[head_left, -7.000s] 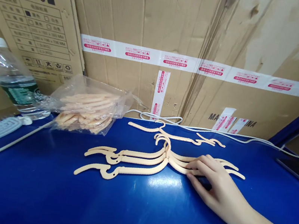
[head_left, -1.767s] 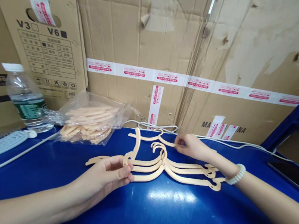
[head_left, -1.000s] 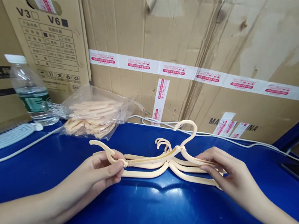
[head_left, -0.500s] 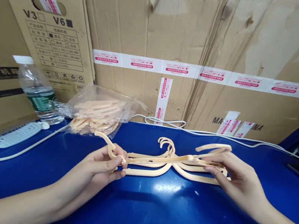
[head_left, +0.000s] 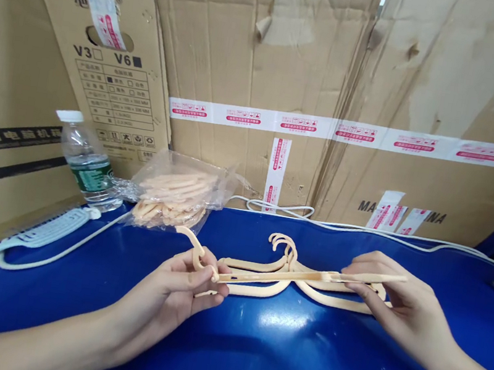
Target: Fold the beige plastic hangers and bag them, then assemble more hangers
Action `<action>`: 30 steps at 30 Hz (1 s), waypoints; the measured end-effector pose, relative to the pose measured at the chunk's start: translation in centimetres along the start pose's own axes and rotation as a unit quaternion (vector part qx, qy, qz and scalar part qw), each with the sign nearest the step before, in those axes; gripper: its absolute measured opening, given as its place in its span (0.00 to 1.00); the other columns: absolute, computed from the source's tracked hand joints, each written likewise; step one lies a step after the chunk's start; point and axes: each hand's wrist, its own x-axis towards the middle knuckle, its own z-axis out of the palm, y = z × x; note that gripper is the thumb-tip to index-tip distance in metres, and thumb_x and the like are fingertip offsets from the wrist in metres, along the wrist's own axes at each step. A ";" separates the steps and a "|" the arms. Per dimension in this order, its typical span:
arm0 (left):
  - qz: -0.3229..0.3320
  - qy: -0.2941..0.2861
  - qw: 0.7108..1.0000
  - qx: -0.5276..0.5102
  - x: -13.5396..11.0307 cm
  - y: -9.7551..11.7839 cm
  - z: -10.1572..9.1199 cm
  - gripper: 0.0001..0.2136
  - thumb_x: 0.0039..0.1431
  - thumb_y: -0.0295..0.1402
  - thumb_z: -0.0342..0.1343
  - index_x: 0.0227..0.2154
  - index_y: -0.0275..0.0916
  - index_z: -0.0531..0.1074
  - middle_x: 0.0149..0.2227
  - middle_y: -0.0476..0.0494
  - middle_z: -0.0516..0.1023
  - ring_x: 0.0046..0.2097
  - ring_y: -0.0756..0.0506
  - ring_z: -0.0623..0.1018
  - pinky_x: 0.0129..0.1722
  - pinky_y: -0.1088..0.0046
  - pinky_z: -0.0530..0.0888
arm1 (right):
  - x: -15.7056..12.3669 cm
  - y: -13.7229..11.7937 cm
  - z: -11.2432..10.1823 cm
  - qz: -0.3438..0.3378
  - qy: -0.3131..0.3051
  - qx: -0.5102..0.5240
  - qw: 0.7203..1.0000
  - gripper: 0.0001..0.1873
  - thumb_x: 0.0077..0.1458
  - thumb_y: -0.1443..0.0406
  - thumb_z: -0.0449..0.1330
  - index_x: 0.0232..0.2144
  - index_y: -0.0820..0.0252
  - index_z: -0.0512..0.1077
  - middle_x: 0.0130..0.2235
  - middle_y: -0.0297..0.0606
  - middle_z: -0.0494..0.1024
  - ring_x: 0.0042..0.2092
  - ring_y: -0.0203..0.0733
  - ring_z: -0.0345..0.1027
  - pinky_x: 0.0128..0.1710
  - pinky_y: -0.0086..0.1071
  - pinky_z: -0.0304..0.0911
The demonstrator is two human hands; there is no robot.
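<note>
A cream plastic hanger (head_left: 270, 274) is held edge-on just above the blue table (head_left: 247, 360). My left hand (head_left: 178, 293) pinches its left end near the curled tip. My right hand (head_left: 391, 295) pinches its right end between thumb and fingers. Under it a small stack of like hangers (head_left: 305, 291) lies flat on the table, hooks pointing away from me.
A clear bag of more hangers (head_left: 174, 195) lies at the back left, beside a water bottle (head_left: 88, 163). A white comb-like piece (head_left: 40, 233) and white cable (head_left: 362, 229) lie on the table. Cardboard boxes (head_left: 264, 75) wall the back.
The hanger that lay apart at the back was picked up with both hands, swung over the stack and turned from hook-up to edge-on; my view shifted left.
</note>
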 end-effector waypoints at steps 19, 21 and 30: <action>0.030 0.002 0.994 0.106 0.4 -0.4 -0.2 0.08 0.55 0.32 0.64 0.28 0.38 0.71 0.32 0.49 0.74 0.36 0.50 0.75 0.39 0.77 0.73 | -0.3 -0.8 0.4 -0.009 -0.025 -0.017 0.999 0.12 0.59 0.73 0.53 0.41 0.53 0.71 0.37 0.40 0.74 0.40 0.44 0.70 0.35 0.36 0.67; 0.038 0.006 0.993 0.110 0.4 -0.4 -0.2 0.07 0.55 0.33 0.64 0.28 0.38 0.71 0.31 0.50 0.75 0.36 0.50 0.75 0.39 0.77 0.73 | -0.3 -0.8 0.5 -0.008 -0.022 -0.014 1.000 0.11 0.59 0.73 0.55 0.41 0.53 0.71 0.37 0.39 0.75 0.39 0.44 0.70 0.34 0.35 0.67; 0.088 0.027 0.984 0.153 0.2 -0.3 -0.2 0.09 0.54 0.34 0.65 0.28 0.38 0.72 0.30 0.49 0.75 0.34 0.50 0.75 0.37 0.77 0.73 | -0.5 -1.4 0.9 0.002 -0.008 0.000 1.000 0.12 0.58 0.73 0.56 0.41 0.53 0.71 0.37 0.39 0.76 0.39 0.43 0.71 0.35 0.35 0.68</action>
